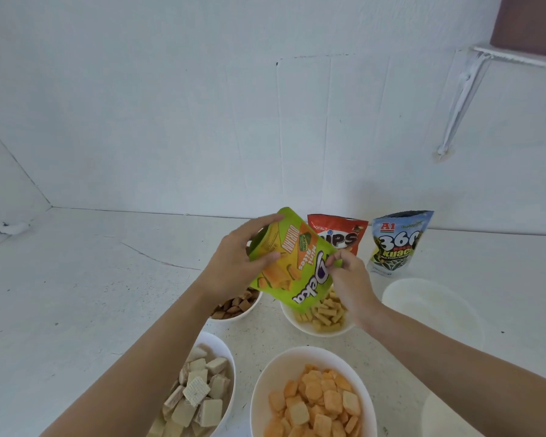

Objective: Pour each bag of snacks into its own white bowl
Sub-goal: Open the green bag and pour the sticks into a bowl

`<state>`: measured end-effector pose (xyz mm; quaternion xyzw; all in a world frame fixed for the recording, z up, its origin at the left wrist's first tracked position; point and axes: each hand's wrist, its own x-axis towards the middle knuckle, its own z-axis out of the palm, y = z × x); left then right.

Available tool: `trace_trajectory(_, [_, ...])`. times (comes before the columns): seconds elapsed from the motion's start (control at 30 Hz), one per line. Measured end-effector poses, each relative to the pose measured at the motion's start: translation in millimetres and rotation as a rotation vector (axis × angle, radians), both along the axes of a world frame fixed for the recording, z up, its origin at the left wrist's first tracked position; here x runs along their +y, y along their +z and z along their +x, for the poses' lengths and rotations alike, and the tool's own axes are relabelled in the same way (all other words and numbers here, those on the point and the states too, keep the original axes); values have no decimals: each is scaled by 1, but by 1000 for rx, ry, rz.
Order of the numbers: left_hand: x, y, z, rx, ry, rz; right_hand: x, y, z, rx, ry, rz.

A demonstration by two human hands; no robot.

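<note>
Green bag (292, 263) upended over the mid-table stick bowl (292, 320), left hand (237, 263) gripping its base, right hand (349, 279) pinching its side; three more bowls (267, 372) full, red bag (341, 234) and blue bag (397, 244) near the back edge seemingly unpoured.

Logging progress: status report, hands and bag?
Left hand grips green bag, right hand pinches its edge. Bag inverted over stick-snack bowl. Red bag, blue bag stand behind, untouched.
</note>
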<state>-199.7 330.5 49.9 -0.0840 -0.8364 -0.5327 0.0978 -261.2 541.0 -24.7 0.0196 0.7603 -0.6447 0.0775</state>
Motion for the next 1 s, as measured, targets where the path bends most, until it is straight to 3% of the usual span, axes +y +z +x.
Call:
trace_trajectory(0.17, [-1,42,-7,209,8,-8,-1,34,-5,211,-25,-130])
trace_trajectory(0.3, [0,71,-11,285,43,38,-2,53,-3,258,-54,-249])
trace_trajectory(0.5, [8,48,-13,162,8,5,-2,23,4,80,-75,-122])
trace_trajectory(0.6, [8,27,-14,53,-70,-139,0,4,7,-93,-40,6])
trace_trajectory(0.7, [7,23,-14,43,-151,-239,1,3,8,-129,-47,18])
trace_trajectory(0.87, [16,52,-19,237,-115,-240,-3,26,0,41,-77,-44])
trace_trajectory(1.0, [19,65,-25,224,-129,-235,5,41,-3,319,-66,-17])
